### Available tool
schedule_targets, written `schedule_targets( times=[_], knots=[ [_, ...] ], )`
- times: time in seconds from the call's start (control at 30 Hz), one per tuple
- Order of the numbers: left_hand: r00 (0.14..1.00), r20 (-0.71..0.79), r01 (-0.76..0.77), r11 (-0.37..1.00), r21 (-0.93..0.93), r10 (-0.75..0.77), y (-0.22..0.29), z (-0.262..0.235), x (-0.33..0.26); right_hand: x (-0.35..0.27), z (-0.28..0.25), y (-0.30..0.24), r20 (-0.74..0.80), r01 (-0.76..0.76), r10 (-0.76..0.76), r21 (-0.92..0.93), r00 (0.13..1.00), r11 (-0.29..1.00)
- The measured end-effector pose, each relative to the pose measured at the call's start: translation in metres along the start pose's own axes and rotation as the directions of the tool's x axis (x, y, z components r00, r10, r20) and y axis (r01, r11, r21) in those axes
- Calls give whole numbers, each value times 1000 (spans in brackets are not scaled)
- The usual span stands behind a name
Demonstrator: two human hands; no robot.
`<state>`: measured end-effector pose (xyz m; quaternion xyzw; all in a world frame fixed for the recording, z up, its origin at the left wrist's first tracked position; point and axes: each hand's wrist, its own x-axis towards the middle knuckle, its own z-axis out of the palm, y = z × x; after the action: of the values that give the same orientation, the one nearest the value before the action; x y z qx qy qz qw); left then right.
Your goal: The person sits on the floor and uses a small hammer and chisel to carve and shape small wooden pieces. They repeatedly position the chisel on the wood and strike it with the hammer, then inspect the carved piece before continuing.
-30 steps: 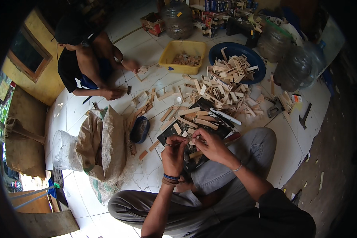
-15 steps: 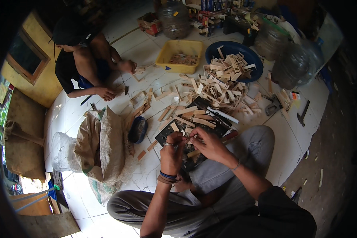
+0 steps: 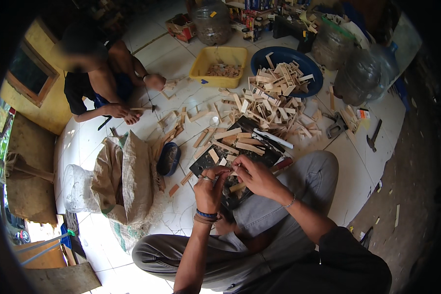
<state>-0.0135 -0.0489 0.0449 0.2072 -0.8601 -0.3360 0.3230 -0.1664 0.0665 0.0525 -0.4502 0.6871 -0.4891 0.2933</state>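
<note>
My left hand [image 3: 209, 190] and my right hand [image 3: 256, 179] meet above a black board [image 3: 267, 159] in front of my crossed legs. Thumbs and fingertips of both are pinched together around something small and pale, mostly hidden by the fingers. Flat light wood strips [image 3: 250, 148] and small blocks lie scattered on the board, just beyond my fingertips. At its right side are a white stick-like object [image 3: 273, 138] and a red handle [image 3: 282, 164].
Beyond the board spreads a heap of wooden pieces [image 3: 279, 110], reaching a blue basin [image 3: 319, 81]. A yellow tub [image 3: 218, 81] stands behind. Left are a blue dish [image 3: 169, 159] and a sack [image 3: 134, 176]; a hammer [image 3: 374, 136] lies right. Another person [image 3: 103, 73] sits far left.
My hands stay pinched together, with only slight finger movement. The other person's lower hand now is at a hammer's handle. The whole view has shifted slightly.
</note>
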Motion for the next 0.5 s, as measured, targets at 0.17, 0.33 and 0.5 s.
schedule_targets(
  times=[0.17, 0.33, 0.5],
  knots=[
    [997, -37, 68, 990, -124, -74, 2, 3, 1, 1, 1, 1, 5, -10, 10, -39, 1000, 999],
    [961, -14, 263, 925, -275, -278, 10, 2, 2, 1, -1, -3, 9, -5, 5, 2, 1000, 1000],
    [960, 4, 273, 936, -224, -279, 13, -3, 4, 1, -3, -5, 33, -12, 11, 30, 999, 999]
  ],
)
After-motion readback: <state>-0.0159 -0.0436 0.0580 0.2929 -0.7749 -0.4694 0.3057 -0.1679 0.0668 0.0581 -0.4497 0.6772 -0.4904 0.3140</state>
